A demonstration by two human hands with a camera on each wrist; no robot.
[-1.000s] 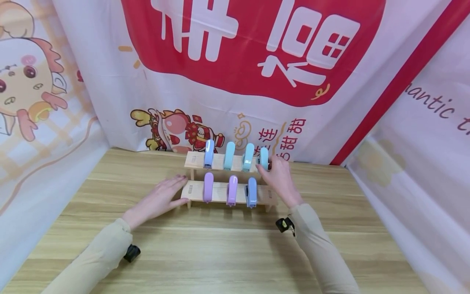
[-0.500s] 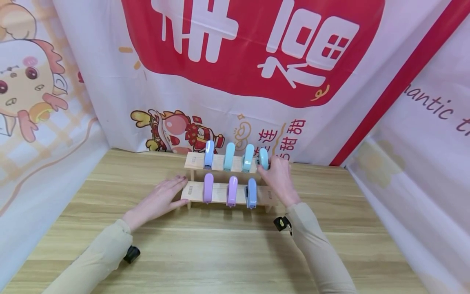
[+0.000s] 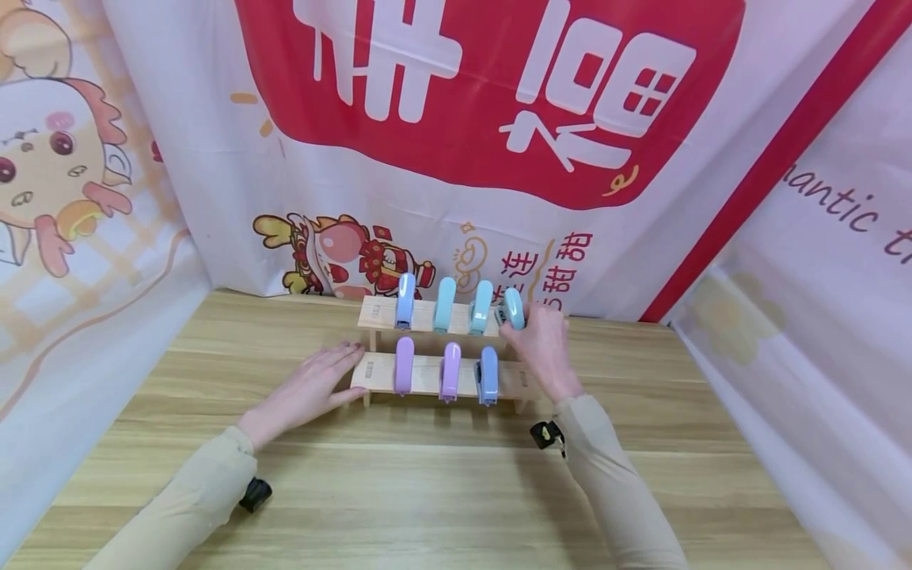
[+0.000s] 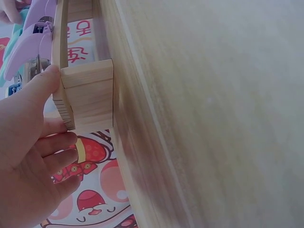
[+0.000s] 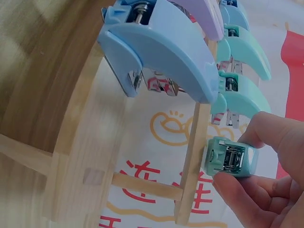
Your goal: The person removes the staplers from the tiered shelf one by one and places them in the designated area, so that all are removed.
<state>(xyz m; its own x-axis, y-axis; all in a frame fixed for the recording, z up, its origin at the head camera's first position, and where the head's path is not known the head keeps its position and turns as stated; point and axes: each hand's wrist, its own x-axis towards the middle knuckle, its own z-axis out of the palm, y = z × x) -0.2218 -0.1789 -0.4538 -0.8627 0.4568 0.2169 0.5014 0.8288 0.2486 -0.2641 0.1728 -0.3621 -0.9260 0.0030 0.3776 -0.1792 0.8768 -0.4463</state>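
A two-tier wooden rack (image 3: 374,372) stands on the table, bearing small staplers. At the upper tier's right end, my right hand (image 3: 539,344) pinches a mint stapler (image 5: 232,159) between thumb and fingers; its spring end faces the right wrist camera. My left hand (image 3: 313,388) holds the lower tier's left end, thumb and index finger (image 4: 54,126) at the board's corners, the other fingers loosely bent. Two mint staplers and a blue stapler (image 3: 404,301) share the upper tier. Below are a purple stapler (image 3: 404,364), a second purple stapler (image 3: 450,370) and another blue stapler (image 3: 488,375).
The wood-grain table (image 3: 427,491) stretches in front of the rack and to both sides. A printed white and red cloth (image 3: 214,198) hangs close behind the rack. More cloth walls the left and right sides.
The mint stapler in my right hand has turned and tilted slightly, its lower end now pointing left. My right wrist has shifted a little left. The left hand stays in place.
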